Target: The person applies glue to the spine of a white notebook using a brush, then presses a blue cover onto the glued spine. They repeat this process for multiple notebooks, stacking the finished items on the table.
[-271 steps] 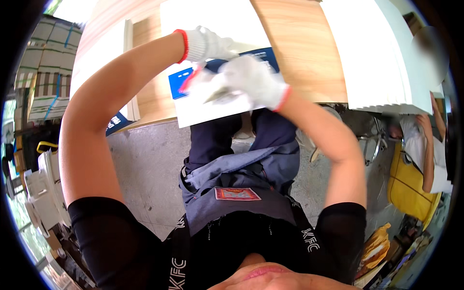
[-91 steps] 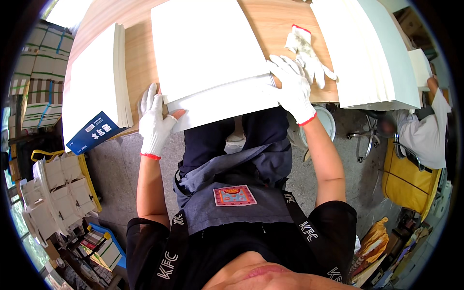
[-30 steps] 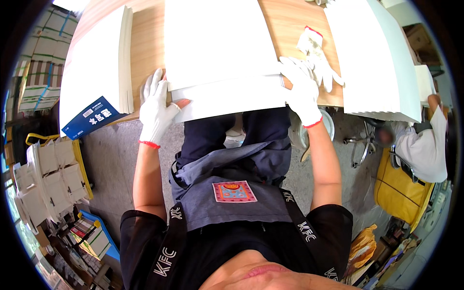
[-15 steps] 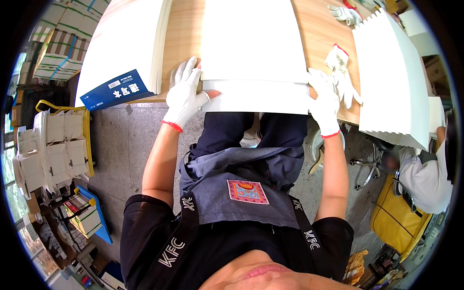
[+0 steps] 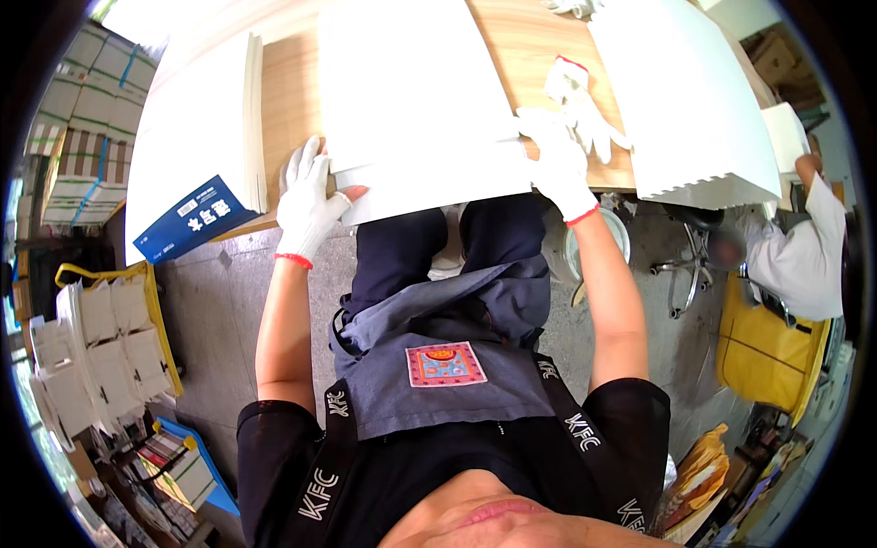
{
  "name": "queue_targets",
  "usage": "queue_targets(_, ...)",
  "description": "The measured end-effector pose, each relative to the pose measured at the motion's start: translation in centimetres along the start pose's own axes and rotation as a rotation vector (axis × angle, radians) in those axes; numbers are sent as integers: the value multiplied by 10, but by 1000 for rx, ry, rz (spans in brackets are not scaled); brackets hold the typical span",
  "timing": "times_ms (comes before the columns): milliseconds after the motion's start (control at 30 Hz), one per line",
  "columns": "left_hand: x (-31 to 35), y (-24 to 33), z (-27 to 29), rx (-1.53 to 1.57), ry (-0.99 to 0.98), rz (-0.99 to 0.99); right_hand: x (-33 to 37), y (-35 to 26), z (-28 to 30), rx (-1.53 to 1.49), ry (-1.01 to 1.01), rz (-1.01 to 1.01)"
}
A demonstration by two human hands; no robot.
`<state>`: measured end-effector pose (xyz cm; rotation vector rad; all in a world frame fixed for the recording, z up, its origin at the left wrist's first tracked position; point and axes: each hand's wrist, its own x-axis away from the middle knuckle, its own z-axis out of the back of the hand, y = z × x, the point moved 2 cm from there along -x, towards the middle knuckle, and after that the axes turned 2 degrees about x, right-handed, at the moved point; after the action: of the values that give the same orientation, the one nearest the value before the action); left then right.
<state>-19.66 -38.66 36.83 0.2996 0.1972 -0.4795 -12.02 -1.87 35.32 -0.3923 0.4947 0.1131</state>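
Note:
A stack of large white paper sheets (image 5: pixel 411 82) lies on the wooden table in front of me, its front strip (image 5: pixel 434 187) hanging over the near edge. Both my hands wear white knitted gloves with red cuffs. My left hand (image 5: pixel 309 205) grips the near left corner, its bare thumb on top of the strip and the fingers along the side. At the near right corner, my right hand (image 5: pixel 555 164) holds the same paper, fingers pointing away from me and partly lost in glare. A loose white glove (image 5: pixel 589 119) lies just beyond the right hand.
On the left stands a thick white paper stack (image 5: pixel 192 119) with a dark blue printed cover (image 5: pixel 196 219) at its near corner. A tall white stack (image 5: pixel 681 100) fills the table's right side. Beyond it sits a co-worker (image 5: pixel 790 251). A yellow-framed cart (image 5: pixel 110 338) holds papers at left.
My view has turned slightly, so the table and stacks sit further left in the picture. Both hands stay at the same corners of the paper.

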Motion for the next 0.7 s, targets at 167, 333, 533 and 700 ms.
queue_targets(167,1,5,1,-61,71,10,0,-3,5,-35,53,10)
queue_targets(333,-9,45,33,80,-38,-234,3,0,2,-28,66,14)
queue_targets(533,-17,64,45,98,-213,-282,2,0,2,29,35,15)
queue_targets(700,-19,64,53,38,-239,-338,-8,-21,16,0,123,-19)
